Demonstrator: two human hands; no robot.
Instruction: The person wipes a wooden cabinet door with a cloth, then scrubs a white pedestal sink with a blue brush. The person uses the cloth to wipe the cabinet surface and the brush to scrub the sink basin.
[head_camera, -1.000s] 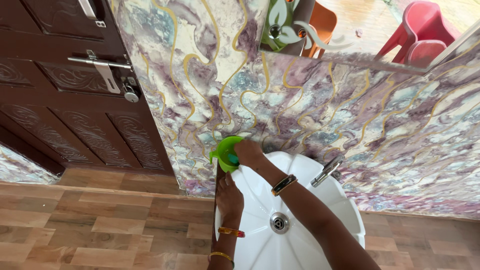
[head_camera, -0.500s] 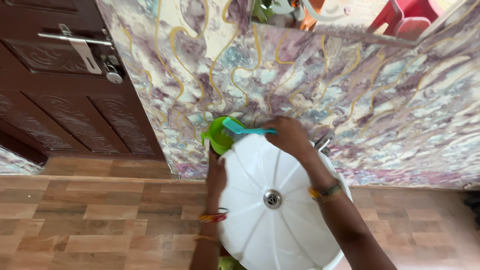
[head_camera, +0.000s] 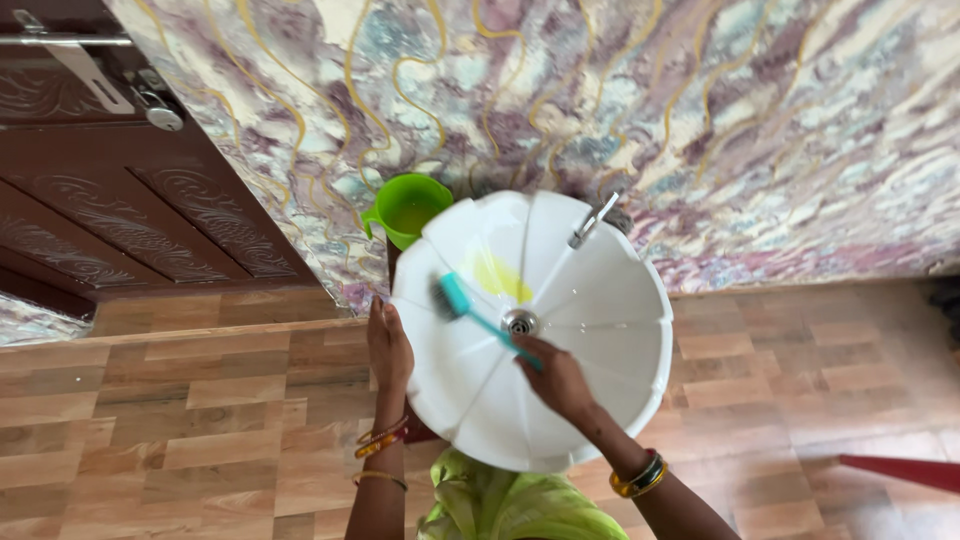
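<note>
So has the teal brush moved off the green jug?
Yes. The teal brush has left the green jug and now lies inside the basin, near the drain.

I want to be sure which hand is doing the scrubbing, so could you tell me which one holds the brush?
The right hand grips the teal brush inside the white basin. The left hand holds nothing and rests against the basin's outer edge.

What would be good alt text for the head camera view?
A right hand holds a teal brush against the inside of a white basin, near a yellow patch. The left hand rests on the basin's rim; a green mug stands behind it.
</note>
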